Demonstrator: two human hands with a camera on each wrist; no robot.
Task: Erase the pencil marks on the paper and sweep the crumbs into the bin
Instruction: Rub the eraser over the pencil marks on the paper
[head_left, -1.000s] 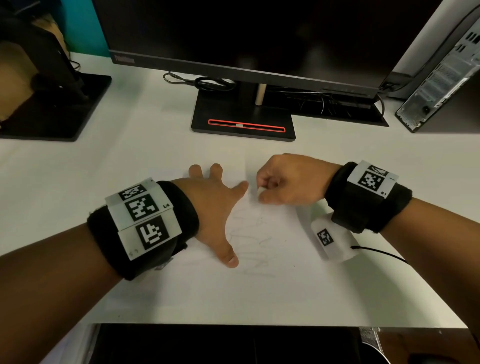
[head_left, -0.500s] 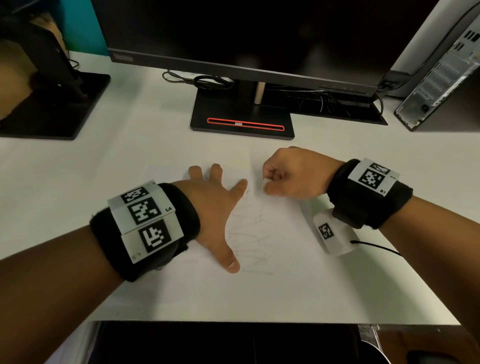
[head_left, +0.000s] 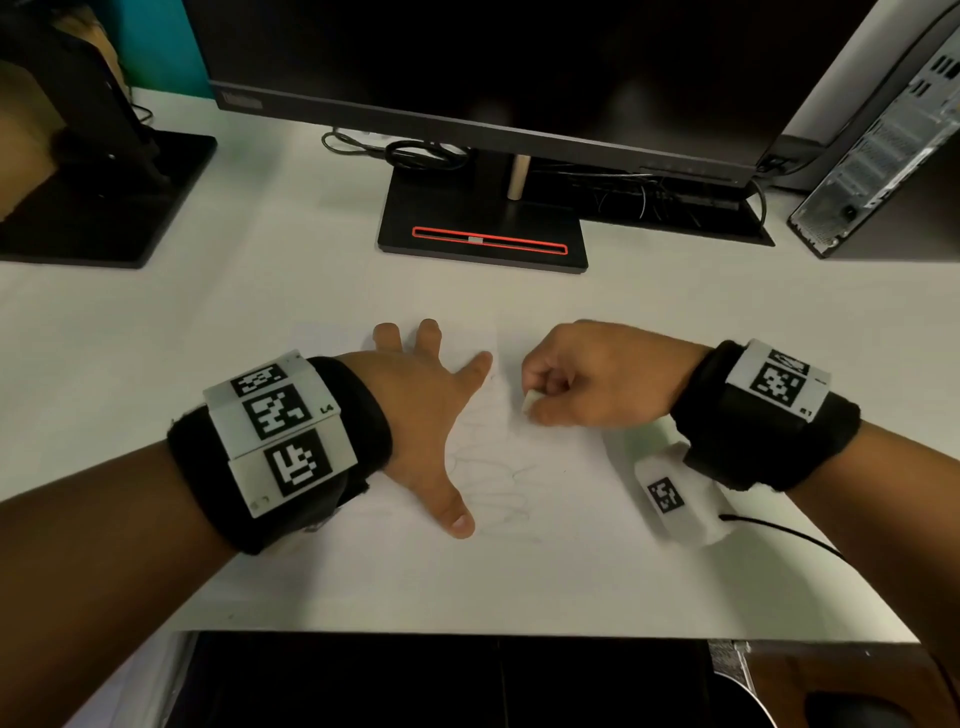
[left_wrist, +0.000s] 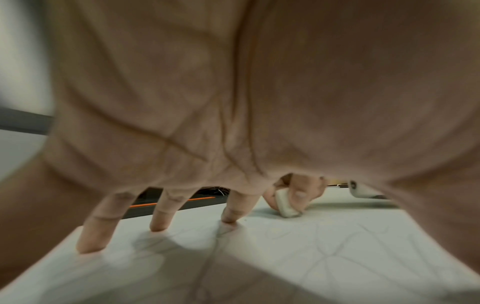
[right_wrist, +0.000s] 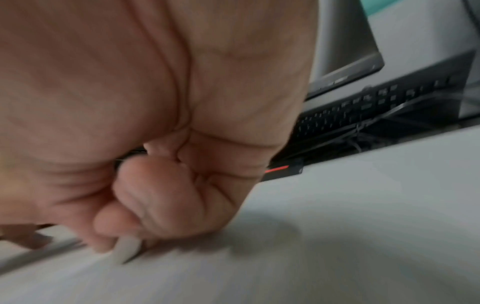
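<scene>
A white sheet of paper (head_left: 545, 561) lies on the white desk with faint pencil scribbles (head_left: 498, 478) in its middle. My left hand (head_left: 431, 410) lies flat on the sheet with fingers spread, just left of the scribbles; its fingertips (left_wrist: 230, 218) press the paper. My right hand (head_left: 587, 379) is curled and pinches a small white eraser (head_left: 531, 401) whose end touches the paper at the upper part of the marks. The same eraser (left_wrist: 285, 205) shows between thumb and fingers in the left wrist view, and blurred as the eraser (right_wrist: 127, 250) in the right wrist view. No bin is in view.
A black monitor on its stand base (head_left: 483, 239) rises behind the paper. Another black stand (head_left: 104, 197) sits far left, a computer case (head_left: 883, 145) far right. Cables and a keyboard (right_wrist: 363, 111) lie behind the monitor. The desk's front edge (head_left: 519, 631) runs close below.
My right hand with the eraser rubbed away from me along the paper and came back, staying over the upper marks. The left hand kept its place on the sheet.
</scene>
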